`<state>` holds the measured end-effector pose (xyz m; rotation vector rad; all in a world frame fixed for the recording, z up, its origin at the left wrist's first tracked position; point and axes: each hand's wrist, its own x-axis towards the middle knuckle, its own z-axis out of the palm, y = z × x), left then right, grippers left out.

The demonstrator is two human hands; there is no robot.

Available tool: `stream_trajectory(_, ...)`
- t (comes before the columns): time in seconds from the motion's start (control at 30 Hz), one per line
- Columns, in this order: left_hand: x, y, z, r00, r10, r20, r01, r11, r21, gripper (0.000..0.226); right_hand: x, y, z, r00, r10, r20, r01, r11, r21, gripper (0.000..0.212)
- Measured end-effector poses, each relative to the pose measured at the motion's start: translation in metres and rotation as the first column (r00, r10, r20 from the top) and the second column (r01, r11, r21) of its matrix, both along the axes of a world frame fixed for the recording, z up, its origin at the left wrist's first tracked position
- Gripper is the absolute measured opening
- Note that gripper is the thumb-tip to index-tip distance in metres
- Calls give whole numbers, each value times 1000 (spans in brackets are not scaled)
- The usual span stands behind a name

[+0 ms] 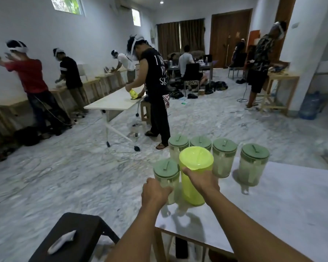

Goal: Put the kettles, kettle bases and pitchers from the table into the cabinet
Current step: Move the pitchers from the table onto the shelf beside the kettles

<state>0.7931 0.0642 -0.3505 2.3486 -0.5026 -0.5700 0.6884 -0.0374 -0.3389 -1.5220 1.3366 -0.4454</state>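
Yellow-green pitcher [194, 178] upright, five clear green-lidded pitchers [253, 165] around

A large indoor hall used as a shared work or recording room, not a home kitchen. Several people [155, 87] wearing white head straps stand at separate stations: narrow wooden benches [91, 82] line the white left wall, and a white folding table [114, 100] on castors stands mid-floor. Cables trail over the marble-patterned floor [64, 167]. At the far end, seated people work at a desk with laptops [208, 58], before brown curtains [180, 37] and a wooden door [230, 35].
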Motion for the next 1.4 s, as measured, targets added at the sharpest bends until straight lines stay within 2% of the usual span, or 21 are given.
stream_trajectory(0.1, 21, -11, -22, 986, -40, -161, 33, 998, -48, 53, 26, 3, -12, 995, -98, -17, 99, 993, 70, 88)
stream_trajectory(0.17, 30, -21, -33, 957, -62, -283, 30, 993, -114, 44, 40, 4, -20, 984, -178, -19, 179, 977, 116, 82)
stream_trajectory(0.2, 32, -26, -39, 933, -68, -352, 15, 989, -150, 45, 46, 4, -23, 979, -202, -16, 203, 970, 133, 77)
stream_trajectory(0.3, 37, -40, -57, 856, -72, -511, -40, 978, -204, 67, 61, 2, -36, 954, -295, 49, 284, 945, 160, 64)
stream_trajectory(0.37, 39, -44, -67, 824, -71, -562, -53, 978, -202, 62, 67, 5, -34, 930, -354, 95, 334, 926, 174, 48)
stream_trajectory(0.47, 43, -47, -75, 825, -101, -557, -42, 970, -239, 46, 65, 4, -35, 912, -385, 142, 351, 912, 214, 30)
stream_trajectory(0.6, 46, -50, -75, 831, -152, -534, 6, 964, -264, 31, 52, 3, -37, 913, -372, 167, 328, 914, 241, 36)
stream_trajectory(0.7, 42, -48, -68, 831, -160, -532, 12, 963, -271, 38, 36, 11, -34, 896, -395, 201, 342, 905, 254, 38)
stream_trajectory(0.8, 29, -42, -46, 832, -178, -525, 40, 964, -263, 31, 9, 21, -24, 868, -433, 245, 388, 897, 211, 44)
stream_trajectory(0.97, -27, -27, 14, 803, -353, -480, 195, 917, -349, 29, -69, 42, 12, 777, -548, 309, 531, 835, 146, 47)
stream_trajectory(1.1, -95, -22, 70, 759, -489, -430, 287, 844, -453, 33, -153, 67, 57, 677, -625, 389, 640, 761, 107, 47)
stream_trajectory(1.2, -162, -32, 113, 691, -592, -415, 312, 762, -568, 38, -224, 88, 99, 592, -673, 444, 739, 673, 35, 46)
stream_trajectory(1.3, -243, -37, 157, 579, -706, -408, 325, 659, -678, 35, -298, 110, 141, 480, -716, 506, 851, 521, -71, 43)
stream_trajectory(1.4, -323, -31, 196, 444, -830, -338, 439, 530, -726, 28, -363, 136, 181, 345, -768, 540, 938, 302, -170, 37)
